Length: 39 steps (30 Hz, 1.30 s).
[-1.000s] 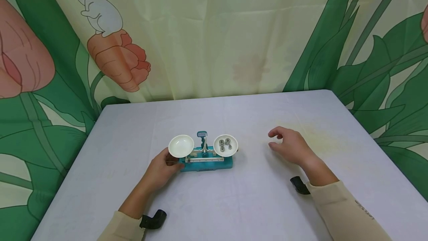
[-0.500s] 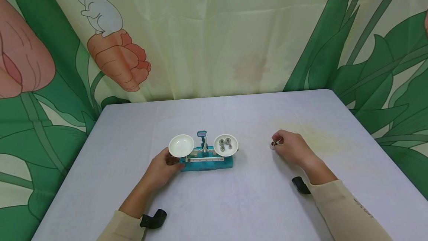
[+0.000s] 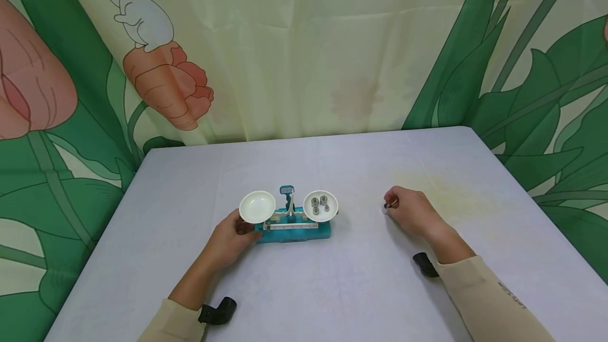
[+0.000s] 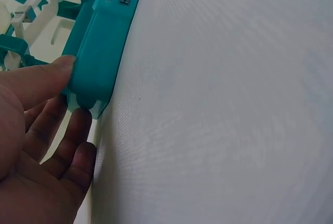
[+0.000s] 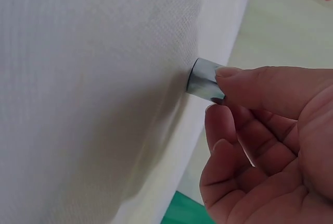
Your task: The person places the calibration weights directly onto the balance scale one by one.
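A small teal balance scale (image 3: pixel 294 234) stands on the white-covered table. Its left pan (image 3: pixel 257 207) holds nothing, while several small metal weights (image 3: pixel 315 202) stand in its right pan (image 3: pixel 332 210). My left hand (image 3: pixel 229 241) holds the left end of the base, the thumb on the teal edge and the fingers curled at the end, as the left wrist view shows. To the right of the scale, my right hand (image 3: pixel 414 213) pinches a shiny metal cylinder (image 5: pixel 204 81) between thumb and fingertips, right at the tablecloth.
The table (image 3: pixel 304 300) has a white cloth with a faint yellowish stain on the right. Behind it hangs a curtain (image 3: pixel 304 57) printed with a rabbit, a carrot and leaves. A black wrist mount (image 3: pixel 217 311) sits at my left cuff, another at my right.
My right hand's fingers have closed on the metal cylinder, which was not visible one second ago. My left hand and the scale have stayed where they were.
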Motion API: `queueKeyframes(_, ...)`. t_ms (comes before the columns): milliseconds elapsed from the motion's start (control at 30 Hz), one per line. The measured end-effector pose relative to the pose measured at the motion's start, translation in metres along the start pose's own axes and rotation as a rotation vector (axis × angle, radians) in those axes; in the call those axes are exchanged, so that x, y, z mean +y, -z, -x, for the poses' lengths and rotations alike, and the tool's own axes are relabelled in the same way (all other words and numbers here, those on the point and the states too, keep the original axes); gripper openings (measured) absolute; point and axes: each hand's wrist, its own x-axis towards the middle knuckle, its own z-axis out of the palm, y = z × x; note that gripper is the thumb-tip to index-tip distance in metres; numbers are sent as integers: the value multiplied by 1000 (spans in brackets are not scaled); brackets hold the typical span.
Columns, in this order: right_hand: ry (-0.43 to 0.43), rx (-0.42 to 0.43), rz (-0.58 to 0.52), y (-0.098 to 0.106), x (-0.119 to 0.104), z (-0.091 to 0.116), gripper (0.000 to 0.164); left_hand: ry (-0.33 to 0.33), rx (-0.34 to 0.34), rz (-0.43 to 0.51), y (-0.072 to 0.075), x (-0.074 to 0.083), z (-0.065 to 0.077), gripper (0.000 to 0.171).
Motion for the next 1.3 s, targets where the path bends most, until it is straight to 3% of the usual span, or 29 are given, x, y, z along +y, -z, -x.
queueKeyframes(533,57,-24,54,-10,-11,8,13,11,-1,-2,0,0,1,59)
queueKeyframes(767,104,0,-2,-8,-32,18,14,9,-2,5,-1,1,1,59)
queueKeyframes(900,172,40,-74,-4,-52,22,18,11,-2,10,-1,1,1,60)
queueKeyframes(1033,294,99,-139,-1,-74,24,19,6,-4,19,0,2,2,61)
queueKeyframes(1167,420,149,-151,0,-98,23,19,-1,-4,24,0,3,2,60)
queueKeyframes(1300,496,141,-140,-2,-121,21,19,1,-3,19,-1,2,2,59)
